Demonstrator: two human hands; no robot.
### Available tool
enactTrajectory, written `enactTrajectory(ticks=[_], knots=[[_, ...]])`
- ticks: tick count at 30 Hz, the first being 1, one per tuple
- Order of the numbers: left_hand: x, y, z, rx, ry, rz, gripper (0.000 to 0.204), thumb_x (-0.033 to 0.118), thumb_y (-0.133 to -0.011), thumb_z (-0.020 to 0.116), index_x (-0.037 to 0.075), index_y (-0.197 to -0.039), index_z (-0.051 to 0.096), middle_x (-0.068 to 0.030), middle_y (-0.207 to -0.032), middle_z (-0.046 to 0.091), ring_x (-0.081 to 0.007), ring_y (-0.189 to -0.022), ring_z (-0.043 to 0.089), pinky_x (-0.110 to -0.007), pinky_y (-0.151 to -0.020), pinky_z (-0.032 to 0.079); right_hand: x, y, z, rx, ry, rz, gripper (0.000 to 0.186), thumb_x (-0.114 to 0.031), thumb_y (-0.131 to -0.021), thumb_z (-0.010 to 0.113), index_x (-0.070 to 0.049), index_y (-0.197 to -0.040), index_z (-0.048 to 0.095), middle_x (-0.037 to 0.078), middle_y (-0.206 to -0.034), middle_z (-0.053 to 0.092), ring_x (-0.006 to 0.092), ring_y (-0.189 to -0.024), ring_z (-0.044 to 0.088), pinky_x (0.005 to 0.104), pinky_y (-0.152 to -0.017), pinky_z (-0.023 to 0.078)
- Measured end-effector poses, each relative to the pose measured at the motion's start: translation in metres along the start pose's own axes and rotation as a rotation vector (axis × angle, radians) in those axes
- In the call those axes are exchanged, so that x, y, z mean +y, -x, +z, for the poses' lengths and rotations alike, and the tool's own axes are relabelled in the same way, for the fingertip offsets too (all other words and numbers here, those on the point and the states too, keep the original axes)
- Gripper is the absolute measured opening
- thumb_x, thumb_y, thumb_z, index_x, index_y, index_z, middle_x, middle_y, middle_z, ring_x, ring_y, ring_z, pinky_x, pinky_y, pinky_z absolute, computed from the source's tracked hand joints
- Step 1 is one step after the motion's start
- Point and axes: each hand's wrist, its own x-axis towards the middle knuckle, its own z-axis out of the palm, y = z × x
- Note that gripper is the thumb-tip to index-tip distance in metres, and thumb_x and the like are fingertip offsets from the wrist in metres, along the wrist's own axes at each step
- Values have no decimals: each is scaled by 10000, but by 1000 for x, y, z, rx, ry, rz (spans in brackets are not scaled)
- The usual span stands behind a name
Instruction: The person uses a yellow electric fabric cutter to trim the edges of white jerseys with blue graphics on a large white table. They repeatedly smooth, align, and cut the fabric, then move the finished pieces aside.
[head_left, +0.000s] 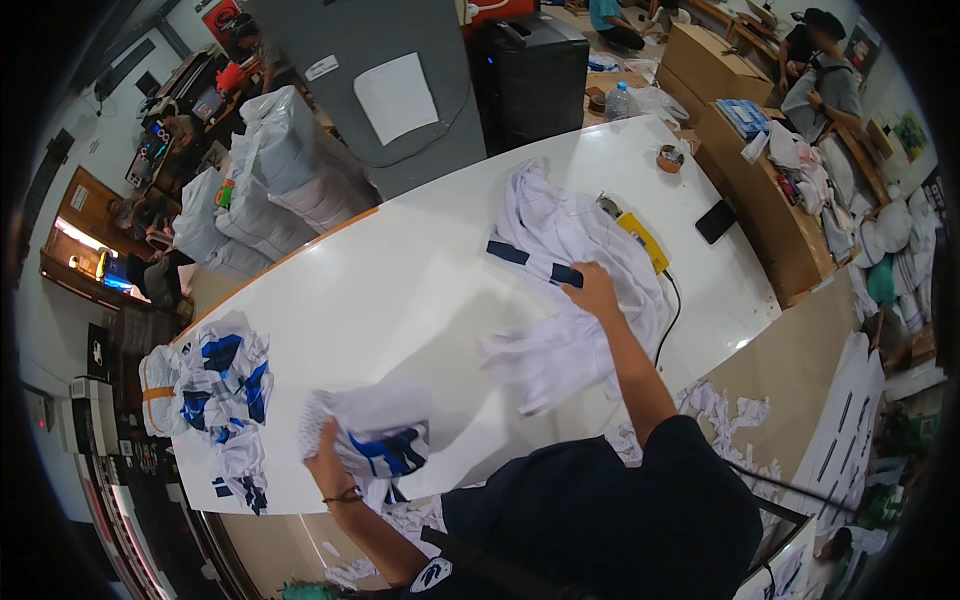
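My left hand [325, 462] is closed on a white fabric piece with a blue pattern [388, 448], lifted near the table's front edge. That cloth is blurred at its edges. Farther off to the right, my right hand [592, 290] grips a dark navy band on a white garment [560, 222], which lies spread and rumpled across the table. Its lower part [555, 358] hangs loosely toward me. Just past the right hand, a yellow corded tool [642, 242] lies against the garment, partly on the cloth.
A pile of white and blue fabric pieces [228, 400] sits at the table's left end. On the right are a phone [715, 221] and a tape roll [670, 158]. Large stuffed sacks [270, 160] stand beyond the far edge. Cardboard boxes [740, 170] flank the right; scraps litter the floor.
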Motion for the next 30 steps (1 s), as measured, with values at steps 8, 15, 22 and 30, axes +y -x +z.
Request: enactTrajectory(ticks=[8, 15, 22, 30], knots=[[-70, 3, 79, -367, -419, -244, 383, 179, -920, 739, -53, -1220, 685, -107, -1194, 712, -213, -1120, 648, -318, -984, 481, 97, -74, -45, 500, 223, 258, 457, -399, -850, 749, -67, -1155, 675, 163, -948, 677, 360, -1004, 657, 439, -917, 510], [-200, -27, 127, -549, -734, -243, 572, 439, -913, 708, -61, -1189, 684, -198, -1210, 711, -325, -1157, 662, -374, -1009, 480, 143, -110, -68, -124, 47, 440, 713, -585, -807, 729, -6, -1214, 637, 241, -1159, 698, 362, -1116, 677, 462, -932, 533], [-189, 1, 141, -705, -1166, -214, 863, 584, -809, 736, -69, -1347, 571, -308, -1355, 597, -437, -1292, 553, -423, -1103, 418, 164, -90, -76, 57, -187, 600, 709, -570, -803, 766, 91, -1024, 637, 220, -947, 704, 299, -809, 709, 381, -701, 550], [-163, 40, 144, -613, -1561, -29, 942, 576, -777, 729, -86, -1407, 502, -321, -1397, 549, -481, -1330, 491, -486, -1167, 343, 197, -10, -117, 44, -805, 623, 520, -407, -883, 743, 23, -1125, 580, 93, -836, 632, 204, -634, 650, 335, -577, 547]])
